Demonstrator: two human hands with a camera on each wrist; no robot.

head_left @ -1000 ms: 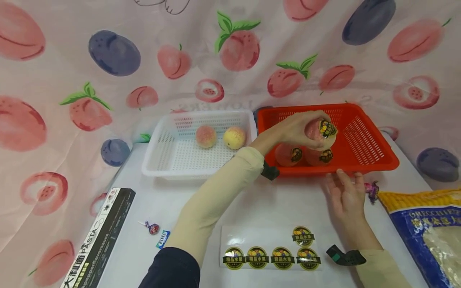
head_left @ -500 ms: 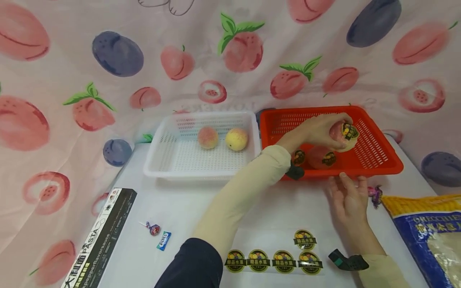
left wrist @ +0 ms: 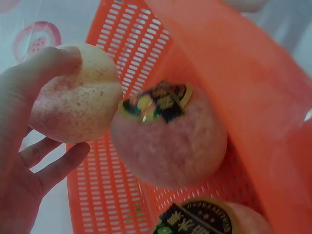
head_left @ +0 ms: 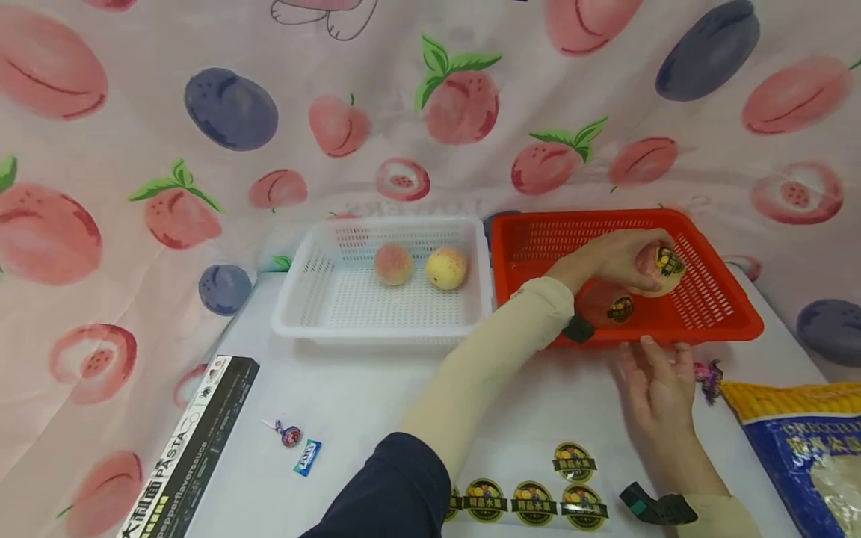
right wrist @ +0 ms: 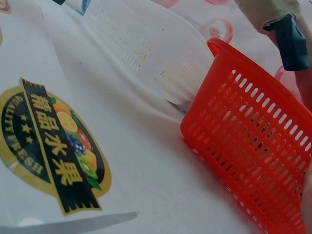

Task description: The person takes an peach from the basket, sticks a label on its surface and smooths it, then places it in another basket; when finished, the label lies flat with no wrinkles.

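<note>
My left hand (head_left: 622, 258) grips a peach (head_left: 651, 278) with a black-and-gold sticker, held over the right part of the red basket (head_left: 723, 329). In the left wrist view the thumb and fingers curl round this pale, pink-flecked peach (left wrist: 80, 105). Below it in the basket lie a stickered peach (left wrist: 168, 146) and, partly cut off, another stickered one (left wrist: 251, 222). At the basket's front rim rests my right hand (head_left: 662, 400), palm up, its fairly straight fingertips touching the rim. In the right wrist view the basket's perforated wall (right wrist: 243, 131) fills the right side.
To the left stands a white basket (head_left: 363, 330) with two peaches without visible stickers. A sticker sheet (head_left: 531, 502) lies in front, partly under the left sleeve. A pasta box (head_left: 191, 448), lollipop (head_left: 291, 436), blue candy (head_left: 308, 457), purple-wrapped candy (head_left: 709, 377) and pasta bag (head_left: 800, 448) surround it.
My left hand has moved right with the stickered peach, farther over the red basket. The right hand has stayed at the front rim. The head view has tilted slightly.
</note>
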